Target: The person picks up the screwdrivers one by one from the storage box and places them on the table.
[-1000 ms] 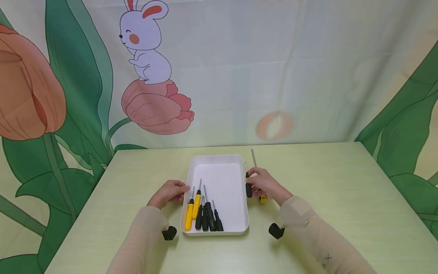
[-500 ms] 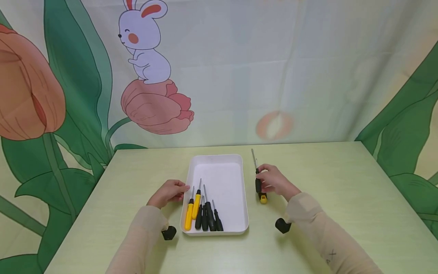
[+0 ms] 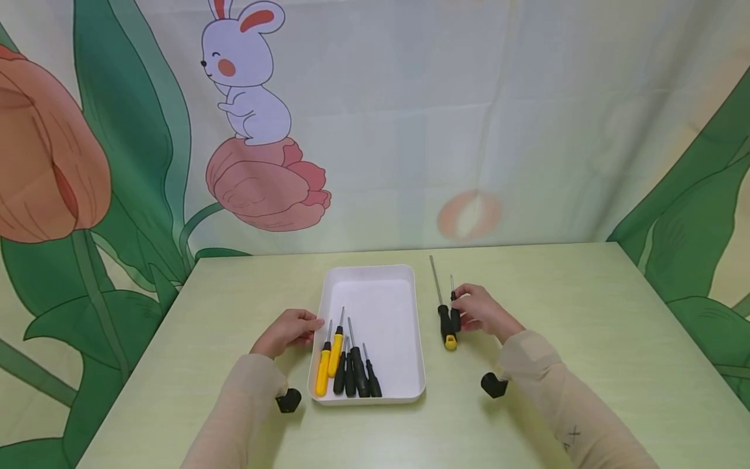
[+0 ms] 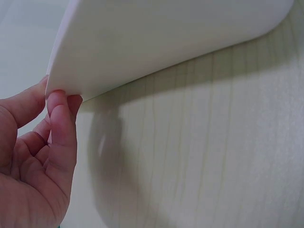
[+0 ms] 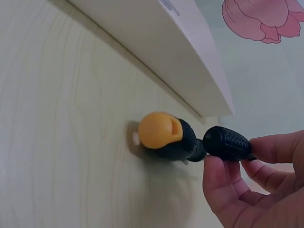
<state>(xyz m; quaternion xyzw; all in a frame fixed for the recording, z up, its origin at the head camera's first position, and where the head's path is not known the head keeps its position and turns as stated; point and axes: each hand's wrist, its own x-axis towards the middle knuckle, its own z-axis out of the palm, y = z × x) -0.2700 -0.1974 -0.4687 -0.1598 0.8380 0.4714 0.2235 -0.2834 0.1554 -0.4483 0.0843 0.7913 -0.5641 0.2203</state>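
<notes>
My left hand (image 3: 293, 326) pinches the left rim of a white tray (image 3: 387, 306) between thumb and fingers, as the left wrist view shows closely. In the tray's lower left lie two yellow screwdrivers (image 3: 323, 371) and several black ones (image 3: 359, 374), shafts pointing away. Right of the tray, my right hand (image 3: 483, 311) holds a small black screwdriver (image 5: 228, 143) by its handle, thumb on one side and fingers on the other. Close beside it on the table lies a longer screwdriver (image 3: 445, 322) with a black handle and a yellow end cap (image 5: 159, 130).
The pale wood-grain table (image 3: 586, 326) reaches back to a printed curtain (image 3: 381, 130) with a rabbit and tulips. A black block-like piece (image 3: 494, 385) shows at each wrist.
My right hand has moved right with the small black screwdriver, from beside the tray's edge, across the longer screwdriver, to its right side. The left hand stays at the tray rim.
</notes>
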